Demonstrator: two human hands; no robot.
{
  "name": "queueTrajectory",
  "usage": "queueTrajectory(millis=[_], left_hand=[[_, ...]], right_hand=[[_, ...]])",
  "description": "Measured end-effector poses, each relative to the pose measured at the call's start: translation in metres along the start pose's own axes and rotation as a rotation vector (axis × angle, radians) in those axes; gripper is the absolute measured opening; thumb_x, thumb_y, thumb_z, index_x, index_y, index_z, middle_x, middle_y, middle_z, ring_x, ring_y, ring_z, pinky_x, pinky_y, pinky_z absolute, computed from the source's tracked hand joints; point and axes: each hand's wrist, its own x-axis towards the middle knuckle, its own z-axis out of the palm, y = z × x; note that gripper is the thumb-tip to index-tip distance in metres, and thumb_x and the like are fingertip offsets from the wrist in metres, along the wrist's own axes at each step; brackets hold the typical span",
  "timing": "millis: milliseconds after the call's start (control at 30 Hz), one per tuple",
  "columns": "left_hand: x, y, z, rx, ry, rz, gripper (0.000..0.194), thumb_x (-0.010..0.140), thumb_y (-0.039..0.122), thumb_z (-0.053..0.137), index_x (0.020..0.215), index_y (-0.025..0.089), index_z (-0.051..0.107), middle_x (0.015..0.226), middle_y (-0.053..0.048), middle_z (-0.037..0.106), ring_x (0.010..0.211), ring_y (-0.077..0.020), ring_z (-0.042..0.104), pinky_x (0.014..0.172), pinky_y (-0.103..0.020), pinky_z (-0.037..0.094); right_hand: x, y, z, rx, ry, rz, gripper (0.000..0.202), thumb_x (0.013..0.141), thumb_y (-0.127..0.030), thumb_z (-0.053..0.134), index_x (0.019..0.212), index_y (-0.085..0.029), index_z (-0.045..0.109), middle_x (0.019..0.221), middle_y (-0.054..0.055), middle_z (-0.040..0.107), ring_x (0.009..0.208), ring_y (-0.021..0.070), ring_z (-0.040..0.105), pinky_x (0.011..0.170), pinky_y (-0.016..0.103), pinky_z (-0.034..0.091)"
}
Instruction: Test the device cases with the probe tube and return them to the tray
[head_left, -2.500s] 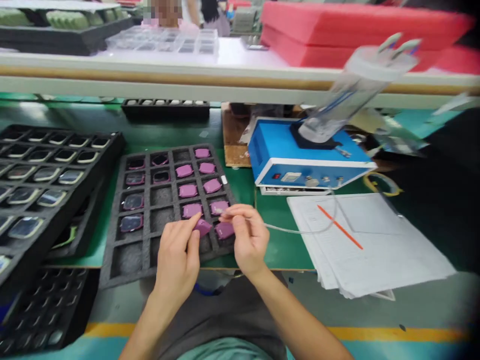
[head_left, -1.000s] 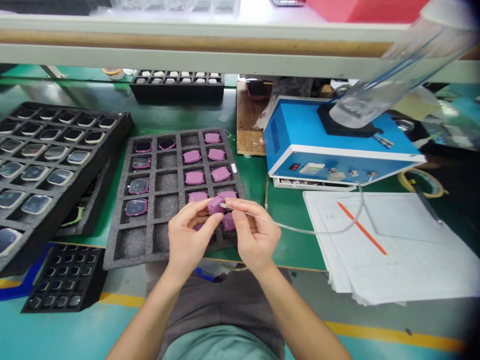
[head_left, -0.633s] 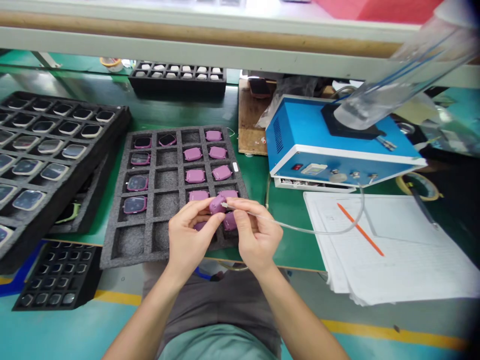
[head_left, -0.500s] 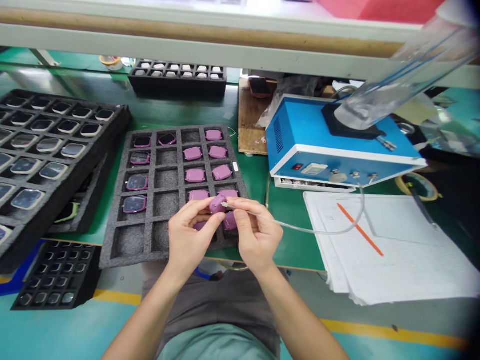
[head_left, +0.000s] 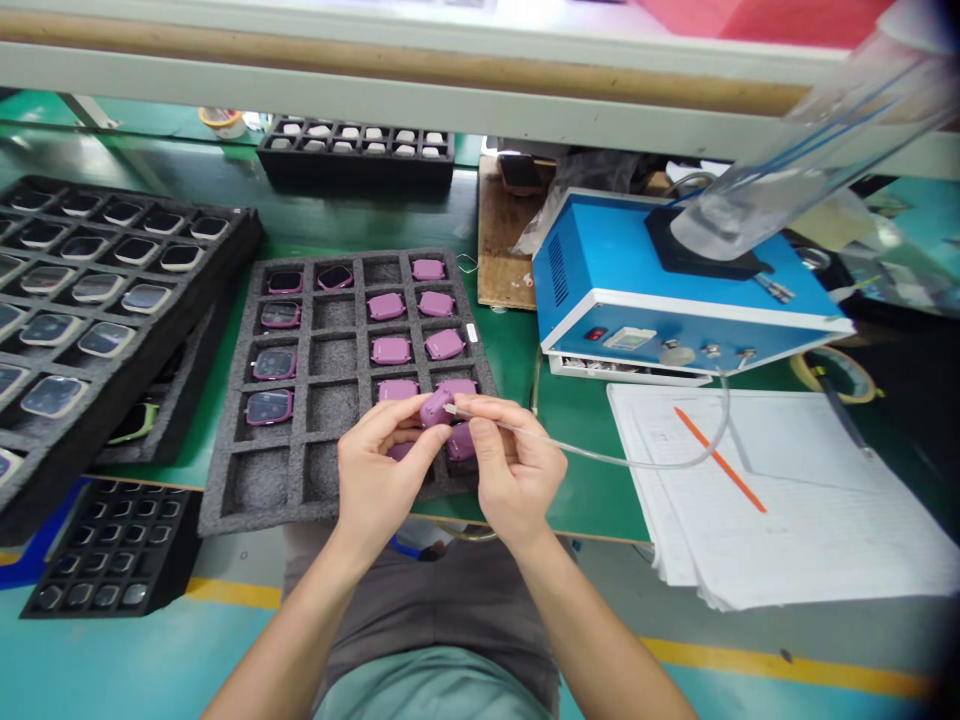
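Between the fingers of my left hand (head_left: pixel 386 470) is a purple smartwatch case (head_left: pixel 433 410), raised over the grey foam tray (head_left: pixel 334 405). My right hand (head_left: pixel 517 465) pinches the end of a clear thin tube (head_left: pixel 600 457), its pale tip against the side of the case. The tube curves back to a blue machine (head_left: pixel 690 290). Purple cases (head_left: pixel 391 350) lie face down in the tray's right columns. Several purple-rimmed watches with dark screens (head_left: pixel 270 407) sit in the left columns. My hands cover the tray's lower right part.
More foam trays of watches (head_left: pixel 105 290) are stacked at left, with a black tray (head_left: pixel 112 545) lower down. Papers (head_left: pixel 780 530) with an orange stick (head_left: pixel 720 458) lie at right. A clear cylinder (head_left: pixel 795 150) stands on the machine, below a shelf edge (head_left: pixel 420 95).
Almost nothing differs. Both hands keep the same hold on the case and the tube; the view shifts very slightly.
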Motion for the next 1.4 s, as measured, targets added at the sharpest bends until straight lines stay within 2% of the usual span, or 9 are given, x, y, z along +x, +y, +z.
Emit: queueTrajectory(millis=[400, 800, 1133, 1400], left_hand=[[0.002, 0.001, 0.000, 0.042, 0.014, 0.038, 0.027, 0.078, 0.025, 0.086, 0.105, 0.021, 0.085, 0.099, -0.006, 0.079, 0.081, -0.0186, 0.077, 0.076, -0.027, 0.066], [0.011, -0.003, -0.002, 0.068, 0.067, 0.087, 0.032, 0.072, 0.031, 0.091, 0.101, 0.021, 0.084, 0.093, -0.003, 0.080, 0.077, -0.0136, 0.075, 0.074, -0.018, 0.063], [0.012, -0.003, -0.003, 0.095, 0.052, 0.093, 0.034, 0.072, 0.034, 0.089, 0.102, 0.019, 0.083, 0.094, -0.005, 0.080, 0.077, -0.0166, 0.076, 0.074, -0.023, 0.065], [0.012, -0.004, -0.002, 0.084, 0.053, 0.097, 0.033, 0.072, 0.033, 0.089, 0.102, 0.020, 0.084, 0.092, -0.004, 0.080, 0.075, -0.0159, 0.075, 0.071, -0.022, 0.064]], right_hand=[[0.003, 0.000, 0.002, -0.007, 0.000, -0.007, 0.013, 0.099, -0.021, 0.065, 0.101, -0.026, 0.078, 0.101, 0.006, 0.081, 0.098, 0.0210, 0.079, 0.088, 0.038, 0.067], [0.013, 0.005, 0.008, 0.022, -0.006, -0.038, 0.015, 0.099, -0.027, 0.064, 0.101, -0.023, 0.078, 0.101, 0.008, 0.081, 0.095, 0.0197, 0.079, 0.086, 0.033, 0.067], [0.012, 0.006, 0.008, 0.093, -0.013, -0.010, 0.014, 0.099, -0.024, 0.066, 0.103, -0.023, 0.080, 0.103, 0.008, 0.080, 0.098, 0.0200, 0.078, 0.089, 0.033, 0.065], [0.012, 0.008, 0.008, 0.129, -0.018, -0.001, 0.016, 0.098, -0.020, 0.066, 0.105, -0.025, 0.080, 0.103, 0.007, 0.079, 0.099, 0.0201, 0.077, 0.089, 0.034, 0.064]])
